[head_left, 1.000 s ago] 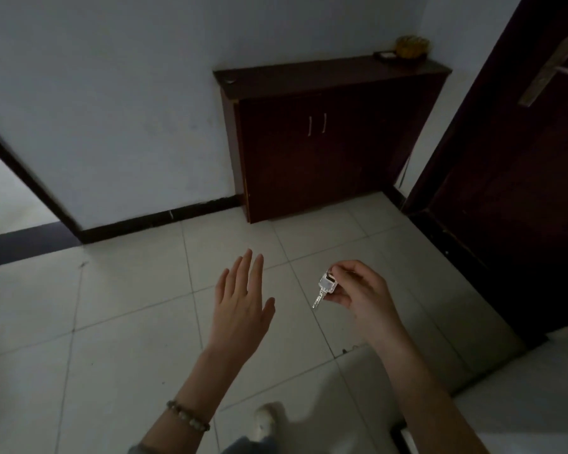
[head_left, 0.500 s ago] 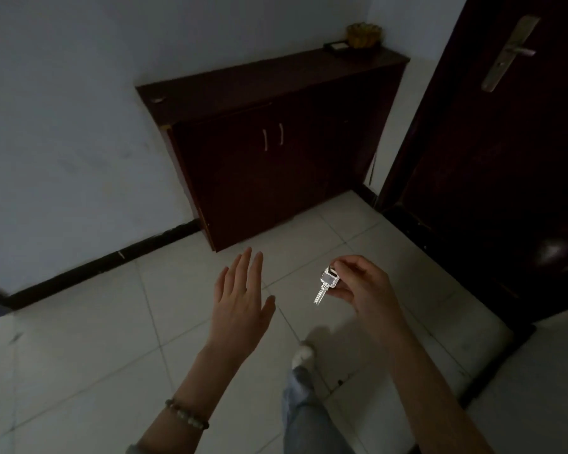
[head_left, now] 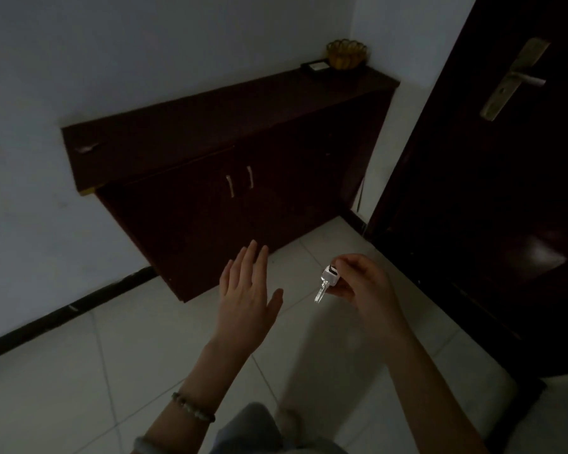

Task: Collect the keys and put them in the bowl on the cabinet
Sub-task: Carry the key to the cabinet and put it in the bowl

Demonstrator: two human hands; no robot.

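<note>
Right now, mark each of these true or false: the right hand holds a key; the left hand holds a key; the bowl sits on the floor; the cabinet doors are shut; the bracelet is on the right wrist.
1. The right hand holds a key. True.
2. The left hand holds a key. False: it is open and empty.
3. The bowl sits on the floor. False: it stands on the cabinet, at the far end by the door.
4. The cabinet doors are shut. True.
5. The bracelet is on the right wrist. False: the left.
</note>
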